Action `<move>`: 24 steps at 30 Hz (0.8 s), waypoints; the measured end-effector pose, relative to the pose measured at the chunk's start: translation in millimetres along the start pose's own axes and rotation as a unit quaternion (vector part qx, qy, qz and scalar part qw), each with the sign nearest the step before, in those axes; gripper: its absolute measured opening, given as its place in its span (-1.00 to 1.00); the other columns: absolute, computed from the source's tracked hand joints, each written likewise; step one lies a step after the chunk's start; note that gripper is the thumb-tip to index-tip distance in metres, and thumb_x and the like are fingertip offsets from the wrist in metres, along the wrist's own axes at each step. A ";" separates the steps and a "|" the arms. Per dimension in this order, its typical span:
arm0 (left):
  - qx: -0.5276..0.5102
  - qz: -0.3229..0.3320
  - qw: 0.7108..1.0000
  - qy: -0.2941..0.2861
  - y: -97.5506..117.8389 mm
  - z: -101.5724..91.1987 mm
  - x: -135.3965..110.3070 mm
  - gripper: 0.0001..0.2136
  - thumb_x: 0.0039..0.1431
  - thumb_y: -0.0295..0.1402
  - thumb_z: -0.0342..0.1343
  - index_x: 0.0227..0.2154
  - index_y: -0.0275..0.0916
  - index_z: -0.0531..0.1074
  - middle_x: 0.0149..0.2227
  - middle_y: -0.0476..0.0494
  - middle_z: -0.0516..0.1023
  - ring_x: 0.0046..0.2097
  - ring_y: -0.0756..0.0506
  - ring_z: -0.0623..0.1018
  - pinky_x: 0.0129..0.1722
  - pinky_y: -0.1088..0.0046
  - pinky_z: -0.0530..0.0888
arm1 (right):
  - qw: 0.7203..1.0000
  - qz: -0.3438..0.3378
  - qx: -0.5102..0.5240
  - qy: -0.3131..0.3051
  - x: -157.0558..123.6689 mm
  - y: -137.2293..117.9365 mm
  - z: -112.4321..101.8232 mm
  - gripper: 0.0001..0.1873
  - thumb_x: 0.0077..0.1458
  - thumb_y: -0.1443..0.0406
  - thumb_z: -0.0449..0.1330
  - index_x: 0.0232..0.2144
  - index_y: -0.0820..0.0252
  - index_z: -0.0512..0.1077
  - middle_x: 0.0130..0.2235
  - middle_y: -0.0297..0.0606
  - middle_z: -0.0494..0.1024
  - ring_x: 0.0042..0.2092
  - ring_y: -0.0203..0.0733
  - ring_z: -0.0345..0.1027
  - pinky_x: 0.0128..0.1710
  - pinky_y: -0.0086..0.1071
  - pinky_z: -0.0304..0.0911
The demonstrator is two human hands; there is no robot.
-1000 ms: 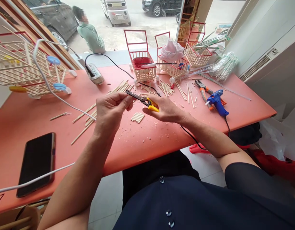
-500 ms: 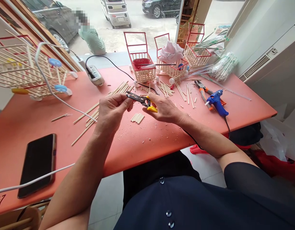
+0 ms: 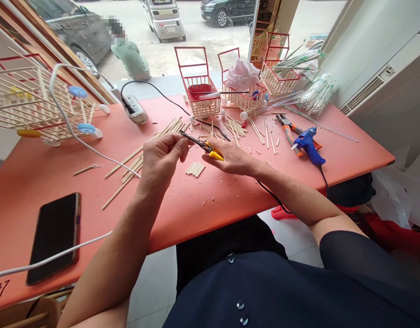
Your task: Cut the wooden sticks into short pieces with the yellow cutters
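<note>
My right hand (image 3: 232,157) is wrapped round the yellow handles of black-jawed wire strippers (image 3: 198,140), held above the table with the jaws pointing left. My left hand (image 3: 164,155) is closed in a pinch by the jaw tips; whatever lies between its fingers is too small or hidden to make out. Below the tool, short cut wooden sticks (image 3: 195,169) lie side by side in a small row. Longer wooden sticks (image 3: 131,165) spread beside and behind my left hand, and a loose pile of sticks (image 3: 235,126) lies beyond my right hand.
Small stick-built carts (image 3: 204,107) stand along the back and left of the pink table (image 3: 203,218). Orange-handled pliers (image 3: 287,132) and a blue glue gun (image 3: 308,146) are on the right. A phone (image 3: 54,237), white cable (image 3: 90,145) and power strip (image 3: 134,109) are left.
The wire strippers have turned in my right hand, so their jaws now look narrower and both yellow handles show. My left hand keeps its pinch at the jaw tips, nearly unmoved.
</note>
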State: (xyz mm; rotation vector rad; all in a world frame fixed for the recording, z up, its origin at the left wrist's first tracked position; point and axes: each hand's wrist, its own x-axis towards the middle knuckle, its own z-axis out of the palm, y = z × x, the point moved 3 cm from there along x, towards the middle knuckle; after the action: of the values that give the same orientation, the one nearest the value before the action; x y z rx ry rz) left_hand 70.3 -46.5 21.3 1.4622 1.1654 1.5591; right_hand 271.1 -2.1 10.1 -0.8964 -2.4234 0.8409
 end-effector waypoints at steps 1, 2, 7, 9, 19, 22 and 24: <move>0.004 0.001 1.000 0.000 -0.1 -0.1 -0.1 -0.67 0.23 -0.07 0.52 -0.45 -0.15 0.60 -0.59 0.05 0.35 -0.51 0.01 0.32 -0.45 0.39 0.30 | 1.000 0.002 -0.007 0.000 0.2 1.0 1.0 -0.49 0.49 -0.20 0.08 -0.12 0.11 0.33 -0.15 -0.14 0.56 -0.17 -0.06 0.32 -0.10 -0.22 0.14; 0.007 0.002 1.000 -0.001 -0.2 -0.2 -0.2 -0.69 0.24 -0.09 0.51 -0.44 -0.15 0.61 -0.59 0.06 0.33 -0.51 0.01 0.31 -0.46 0.39 0.28 | 1.000 0.003 -0.014 0.000 0.4 2.2 2.2 -0.52 0.50 -0.16 0.08 -0.10 0.11 0.34 -0.12 -0.11 0.58 -0.16 -0.05 0.32 -0.09 -0.22 0.14; 0.054 0.002 0.999 0.000 -1.6 -1.7 -1.7 -0.71 0.30 -0.11 0.47 -0.41 -0.16 0.61 -0.58 0.07 0.29 -0.50 0.01 0.28 -0.49 0.40 0.25 | 1.000 0.007 -0.022 0.015 1.7 6.9 7.3 -0.66 0.53 0.01 0.07 -0.05 0.15 0.38 -0.03 -0.02 0.63 -0.11 -0.02 0.36 -0.04 -0.21 0.19; 0.075 0.008 0.997 0.006 -1.7 -1.8 -2.8 -0.72 0.33 -0.12 0.46 -0.39 -0.16 0.61 -0.56 0.06 0.30 -0.49 0.00 0.31 -0.49 0.41 0.27 | 0.999 0.004 -0.016 0.034 1.5 7.2 7.1 -0.72 0.51 0.07 0.08 -0.06 0.15 0.40 -0.02 -0.02 0.64 -0.08 -0.01 0.38 -0.01 -0.22 0.20; 0.036 0.008 0.999 0.020 5.8 3.3 -6.4 -0.74 0.30 -0.13 0.46 -0.40 -0.16 0.63 -0.57 0.07 0.27 -0.52 0.02 0.22 -0.50 0.37 0.18 | 0.997 0.006 -0.020 0.069 -5.1 -7.6 1.4 -0.52 0.47 -0.16 0.10 -0.24 0.08 0.31 -0.26 -0.22 0.50 -0.26 -0.15 0.20 -0.14 -0.26 0.09; 0.017 0.006 1.000 0.022 6.9 5.0 -6.3 -0.71 0.28 -0.11 0.47 -0.44 -0.15 0.60 -0.58 0.08 0.25 -0.53 0.02 0.21 -0.50 0.36 0.17 | 0.998 0.011 -0.019 0.065 -6.2 -8.4 0.1 -0.48 0.46 -0.21 0.09 -0.27 0.07 0.27 -0.29 -0.24 0.47 -0.27 -0.17 0.17 -0.17 -0.26 0.06; 0.006 0.002 1.000 0.024 6.8 6.2 -6.3 -0.71 0.26 -0.11 0.48 -0.44 -0.15 0.60 -0.59 0.09 0.25 -0.53 0.02 0.21 -0.50 0.35 0.16 | 0.997 0.015 -0.021 0.070 -6.6 -7.8 0.0 -0.48 0.46 -0.21 0.09 -0.29 0.06 0.23 -0.30 -0.26 0.45 -0.28 -0.18 0.16 -0.18 -0.26 0.04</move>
State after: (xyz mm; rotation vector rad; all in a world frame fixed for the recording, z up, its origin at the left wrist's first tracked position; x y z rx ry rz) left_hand 77.8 -53.8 25.1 1.4428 1.2026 1.6011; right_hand 272.4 -11.4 14.1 -0.9751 -2.3199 0.7159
